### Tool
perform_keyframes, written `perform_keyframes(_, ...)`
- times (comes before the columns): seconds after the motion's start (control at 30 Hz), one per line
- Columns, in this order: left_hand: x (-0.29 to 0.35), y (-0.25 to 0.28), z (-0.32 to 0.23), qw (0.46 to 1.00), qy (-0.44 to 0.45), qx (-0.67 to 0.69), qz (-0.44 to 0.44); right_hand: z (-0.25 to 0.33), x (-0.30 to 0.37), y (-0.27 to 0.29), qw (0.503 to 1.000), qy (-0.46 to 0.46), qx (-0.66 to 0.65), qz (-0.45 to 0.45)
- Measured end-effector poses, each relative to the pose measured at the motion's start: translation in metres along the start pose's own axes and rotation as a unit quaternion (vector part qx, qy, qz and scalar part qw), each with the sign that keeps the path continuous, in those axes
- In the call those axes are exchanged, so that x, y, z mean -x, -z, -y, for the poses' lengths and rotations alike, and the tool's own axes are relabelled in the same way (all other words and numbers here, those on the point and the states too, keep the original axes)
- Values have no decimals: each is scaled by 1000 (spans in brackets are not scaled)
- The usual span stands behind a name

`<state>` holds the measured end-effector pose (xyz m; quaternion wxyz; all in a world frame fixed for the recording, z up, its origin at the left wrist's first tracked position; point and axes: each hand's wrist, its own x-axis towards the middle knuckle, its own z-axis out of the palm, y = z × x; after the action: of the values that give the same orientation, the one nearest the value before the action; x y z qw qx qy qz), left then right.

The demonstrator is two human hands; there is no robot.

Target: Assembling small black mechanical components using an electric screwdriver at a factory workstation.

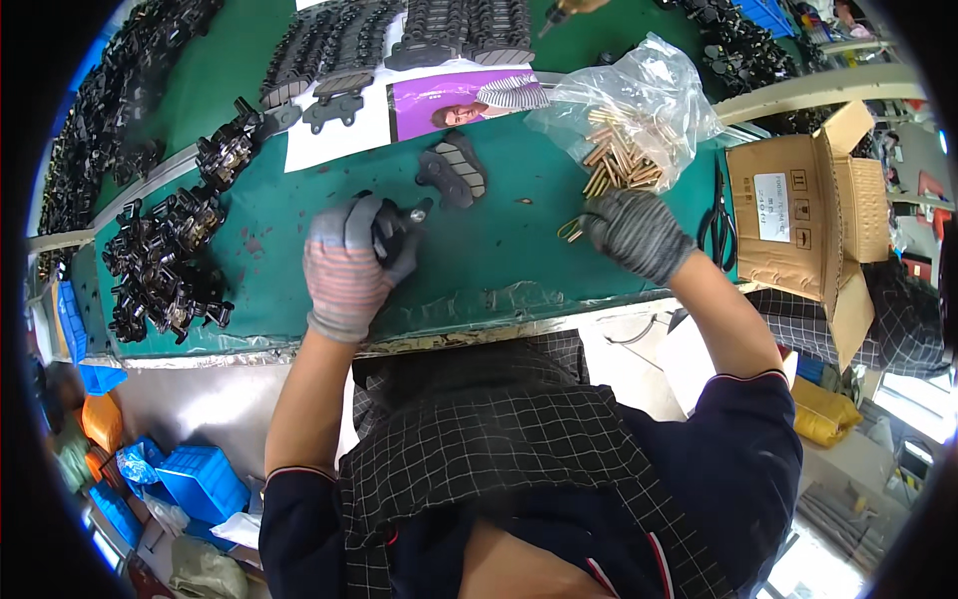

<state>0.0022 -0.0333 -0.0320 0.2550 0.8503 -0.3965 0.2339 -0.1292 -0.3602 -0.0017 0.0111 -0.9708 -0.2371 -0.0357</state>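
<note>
My left hand (344, 265), in a grey and pinkish striped glove, is closed around a black brake caliper (395, 240) above the green table mat. Much of the caliper is hidden by the fingers. In a dark grey glove, my right hand (639, 236) rests at the near end of a pile of brass-coloured pins (621, 155). Its fingers are curled; what they hold, if anything, is hidden. A thin brass-coloured piece (569, 232) shows beside the fingertips. Two brake pads (454, 172) lie between the hands, farther back.
The pins spill from a clear plastic bag (664, 90). Black scissors (718, 225) and an open cardboard box (783, 205) are at the right. Black calipers (165, 260) are heaped at the left. Rows of brake pads (459, 30) stand at the back, below a hanging driver tool (567, 10).
</note>
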Motion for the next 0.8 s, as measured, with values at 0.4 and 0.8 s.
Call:
perform_keyframes(0.4,-15,-8,-5,659,432,608,95,81,-70,18,834,-161,-454,-270)
perform_keyframes(0.8,-9,18,-32,388,500,769,86,107,-126,19,924,-52,-284,-250)
